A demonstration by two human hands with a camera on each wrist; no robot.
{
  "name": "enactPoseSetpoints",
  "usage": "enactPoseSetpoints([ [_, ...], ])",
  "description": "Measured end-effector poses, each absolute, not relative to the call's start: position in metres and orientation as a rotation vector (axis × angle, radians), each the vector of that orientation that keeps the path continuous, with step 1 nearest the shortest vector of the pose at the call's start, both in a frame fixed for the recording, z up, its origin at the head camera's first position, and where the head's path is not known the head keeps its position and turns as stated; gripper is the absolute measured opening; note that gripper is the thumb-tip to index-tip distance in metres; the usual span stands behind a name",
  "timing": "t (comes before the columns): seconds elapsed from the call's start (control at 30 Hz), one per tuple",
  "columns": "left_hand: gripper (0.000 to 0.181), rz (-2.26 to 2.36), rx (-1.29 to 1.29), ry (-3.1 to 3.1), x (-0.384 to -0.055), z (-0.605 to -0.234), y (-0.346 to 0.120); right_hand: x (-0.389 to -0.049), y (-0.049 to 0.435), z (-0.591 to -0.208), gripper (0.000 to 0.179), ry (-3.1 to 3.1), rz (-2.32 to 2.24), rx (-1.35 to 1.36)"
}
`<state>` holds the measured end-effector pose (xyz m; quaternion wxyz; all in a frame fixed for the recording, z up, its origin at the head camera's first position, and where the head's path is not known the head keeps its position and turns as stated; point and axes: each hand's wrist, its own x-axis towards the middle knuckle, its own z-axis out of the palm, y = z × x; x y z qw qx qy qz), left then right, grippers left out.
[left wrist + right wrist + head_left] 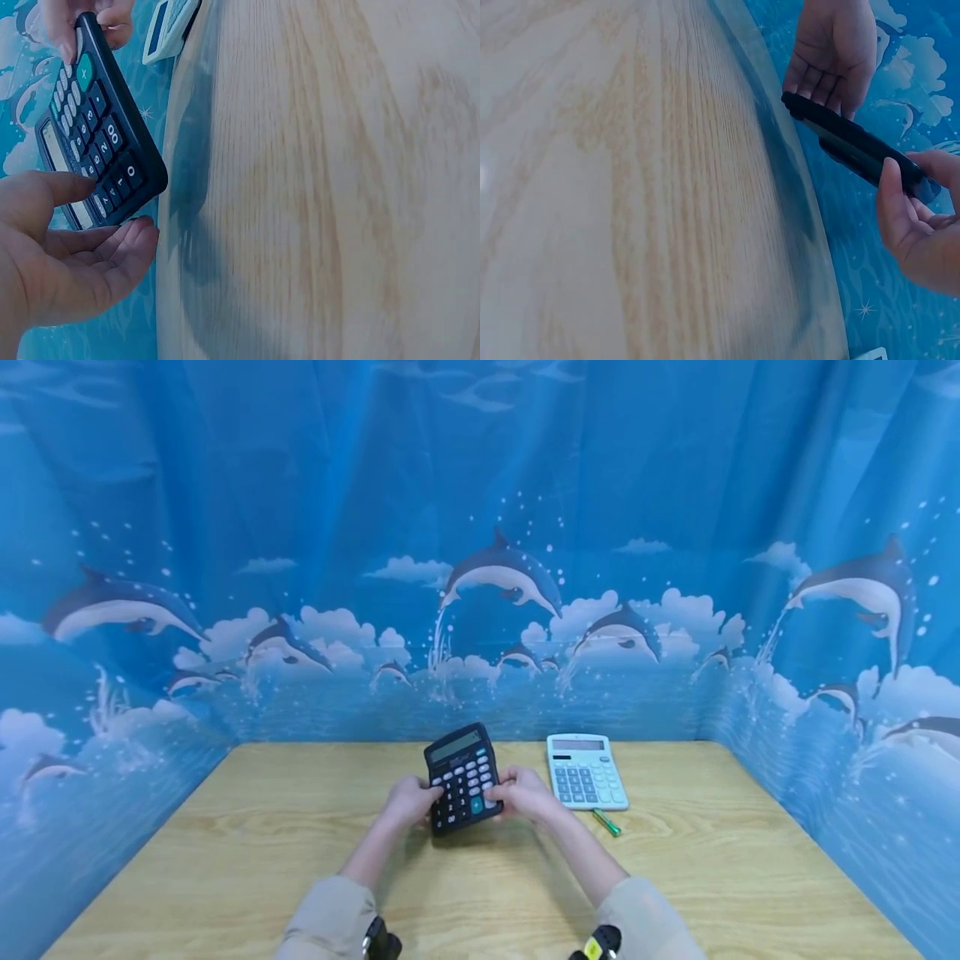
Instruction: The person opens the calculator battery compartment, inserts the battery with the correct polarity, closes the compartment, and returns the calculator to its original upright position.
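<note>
A black calculator (459, 770) with white, black and green keys is held up off the table, tilted, its display at the far end. My left hand (411, 799) grips its left edge, thumb over the keys and fingers behind. On the opposite edge my right hand (521, 792) pinches it, thumb on the front near the green key. The left wrist view shows the calculator (105, 127) above its shadow, with the left hand (75, 255) at the near corner. In the right wrist view its dark edge and back (855, 146) lie between both hands.
To the right, a light blue calculator (587, 772) lies flat near the table's back edge. A small green pen-like item (607, 822) lies just in front of it. The wooden table (300, 827) is bordered by a blue dolphin-print curtain (337, 527).
</note>
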<state>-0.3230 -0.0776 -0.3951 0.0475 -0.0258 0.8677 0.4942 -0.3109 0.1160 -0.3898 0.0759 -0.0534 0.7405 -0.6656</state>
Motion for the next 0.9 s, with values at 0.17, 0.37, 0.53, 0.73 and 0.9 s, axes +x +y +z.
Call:
enactPoseSetpoints([
  [0.17,0.033,1.453,-0.061,2.752,-0.320,-0.385,-0.078,-0.311,0.116,-0.385,0.023,2.252,-1.990,-0.156],
  [0.37,0.033,1.501,-0.069,2.807,-0.319,-0.375,-0.074,-0.309,0.115,-0.383,0.020,2.343,-1.931,-0.152],
  [0.53,0.033,1.501,-0.014,2.829,-0.318,-0.371,-0.066,-0.303,0.113,-0.379,0.020,2.511,-1.845,-0.156],
  [0.73,0.042,1.584,0.029,2.790,-0.315,-0.367,-0.055,-0.300,0.112,-0.376,0.017,2.768,-1.609,-0.291],
  [0.9,0.049,1.631,0.036,2.837,-0.311,-0.359,-0.047,-0.297,0.109,-0.372,0.016,2.912,-1.458,-0.386],
])
